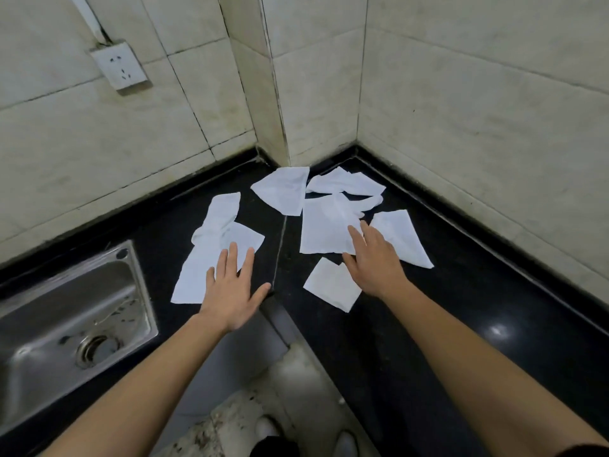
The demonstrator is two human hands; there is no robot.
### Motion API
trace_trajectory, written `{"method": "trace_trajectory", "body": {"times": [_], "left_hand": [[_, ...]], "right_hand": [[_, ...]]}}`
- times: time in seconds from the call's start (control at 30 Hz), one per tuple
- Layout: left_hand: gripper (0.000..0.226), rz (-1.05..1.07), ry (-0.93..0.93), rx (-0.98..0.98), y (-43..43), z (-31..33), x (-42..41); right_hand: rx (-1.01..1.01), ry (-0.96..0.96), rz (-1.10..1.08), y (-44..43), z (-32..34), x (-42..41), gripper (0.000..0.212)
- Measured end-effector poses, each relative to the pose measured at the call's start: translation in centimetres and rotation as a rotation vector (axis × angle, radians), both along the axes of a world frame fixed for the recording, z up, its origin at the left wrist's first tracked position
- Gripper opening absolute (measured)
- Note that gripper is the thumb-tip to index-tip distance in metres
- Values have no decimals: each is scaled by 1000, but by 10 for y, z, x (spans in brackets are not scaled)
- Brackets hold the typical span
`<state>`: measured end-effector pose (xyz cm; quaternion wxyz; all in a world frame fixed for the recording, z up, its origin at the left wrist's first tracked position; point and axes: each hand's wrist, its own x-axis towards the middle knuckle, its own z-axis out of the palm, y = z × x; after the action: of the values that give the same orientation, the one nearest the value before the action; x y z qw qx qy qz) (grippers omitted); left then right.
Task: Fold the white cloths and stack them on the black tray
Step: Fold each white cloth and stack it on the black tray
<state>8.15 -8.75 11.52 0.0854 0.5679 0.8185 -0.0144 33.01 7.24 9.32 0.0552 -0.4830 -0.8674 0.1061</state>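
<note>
Head view, corner of black counter [428, 308], tiled walls behind. We count six white cloths, all lying loose on the counter, none stacked.

L hand [235, 291]: flat, fingers straight + spread, gripping nothing. Fingertips overlap the near-right part of the long cloth [211, 239], a rumpled strip running away from us, left of the counter seam. Contact vs. hover: we cannot tell.

R hand [375, 262]: also released, fingers straight, nothing pinched. Fingertips lie over the near-right corner of the centre cloth [324, 225], the biggest flat sheet. Palm sits betw. that sheet, the right cloth [403, 239] and the small cloth [329, 286]. The small cloth shows two layers and looks folded.

Far end, by the wall corner: back cloth [283, 189] lies flat, set at an angle. Just right of it is the rumpled cloth [346, 184], its near edge meeting the centre cloth.

Misc.: steel sink [66, 308] w/ drain, set in the counter at left. Wall socket [118, 65] upper left. Shoes [267, 427] on the floor below.
</note>
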Motion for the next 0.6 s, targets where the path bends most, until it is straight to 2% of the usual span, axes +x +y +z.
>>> {"method": "trace_trajectory", "body": {"times": [0.33, 0.5, 0.6], "left_hand": [[76, -210, -271, -196, 113, -81, -5], [70, -253, -539, -339, 178, -126, -7], [66, -256, -597, -366, 196, -142, -2]], "right_hand": [[-319, -78, -190, 15, -63, -13, 60], [-515, -54, -415, 22, -86, -43, 56], [-622, -59, -638, 15, -106, -68, 68]]}}
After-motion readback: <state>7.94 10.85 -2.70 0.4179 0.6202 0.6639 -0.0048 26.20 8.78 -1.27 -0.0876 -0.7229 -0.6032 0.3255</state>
